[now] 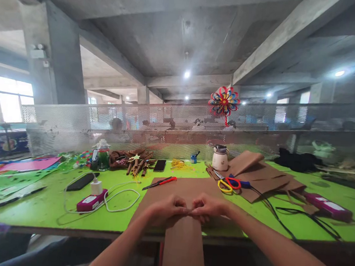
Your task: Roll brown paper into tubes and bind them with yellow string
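Note:
A long strip of brown paper (184,249) hangs toward me over the table's front edge. My left hand (172,207) pinches its far end between thumb and fingers. Close beside it, my right hand (206,206) pinches the same end, the fingertips of both hands nearly touching. Beneath my hands a larger sheet of brown paper (191,186) lies flat on the green table. A red and black cutting tool (162,182) rests on the left part of that sheet. To the right of it are scissors with red and yellow handles (227,183).
A purple power strip (91,201) with a white plug and cable sits left; another purple block (329,206) is at right. Behind are a phone (160,165), rolled brown paper sticks (136,166), a flask (220,158) and stacked brown paper (263,180). A perforated screen (153,122) borders the table.

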A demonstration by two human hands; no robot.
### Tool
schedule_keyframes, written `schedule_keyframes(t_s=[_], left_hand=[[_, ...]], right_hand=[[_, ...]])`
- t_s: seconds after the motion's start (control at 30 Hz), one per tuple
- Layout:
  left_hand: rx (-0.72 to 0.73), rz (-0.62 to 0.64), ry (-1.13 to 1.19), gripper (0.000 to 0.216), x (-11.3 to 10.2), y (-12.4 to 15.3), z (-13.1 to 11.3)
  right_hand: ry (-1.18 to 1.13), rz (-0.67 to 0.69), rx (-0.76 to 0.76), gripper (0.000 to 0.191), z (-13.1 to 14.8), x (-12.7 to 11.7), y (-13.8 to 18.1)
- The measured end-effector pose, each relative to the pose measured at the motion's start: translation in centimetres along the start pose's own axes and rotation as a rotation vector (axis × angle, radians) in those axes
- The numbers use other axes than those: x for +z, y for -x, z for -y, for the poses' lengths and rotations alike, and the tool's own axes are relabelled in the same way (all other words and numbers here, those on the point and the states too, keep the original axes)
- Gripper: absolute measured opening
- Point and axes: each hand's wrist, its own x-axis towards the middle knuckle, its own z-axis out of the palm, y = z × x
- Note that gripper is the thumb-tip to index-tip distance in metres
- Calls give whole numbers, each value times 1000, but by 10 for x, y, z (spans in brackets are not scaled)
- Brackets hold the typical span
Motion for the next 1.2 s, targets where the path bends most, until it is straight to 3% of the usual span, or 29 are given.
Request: schedule_keyframes(t_s=[0.13,0.37,0.47,0.57,0.67,0.8,0.93,1.07,1.2], left_hand=[[-40,-64,90,46,-5,2,-5],[-36,-51,316,43,-14,15,-1],[-33,-89,460,39,-11,18,-2],[-32,-65,675,35,-4,16,-8],[2,-39,930,34,9,13,-17],[90,32,1091,35,26,10,-24],[89,31,960,34,24,6,-23],[11,-186,710,38,-2,-3,-16],[-51,-357,371,44,-22,-14,-10]], right_hand=[[-68,-83,-32,36,1,-3,2],[-289,-122,-31,42,6,-8,12],[-386,-215,-111,46,14,-7,13],[-338,-191,-216,53,29,1,14],[-292,-167,-317,36,48,11,15],[-190,-250,-415,20,68,17,21],[-109,-271,-409,24,73,9,28],[19,-275,-270,26,60,-12,26],[387,-91,-53,20,41,-31,8]])
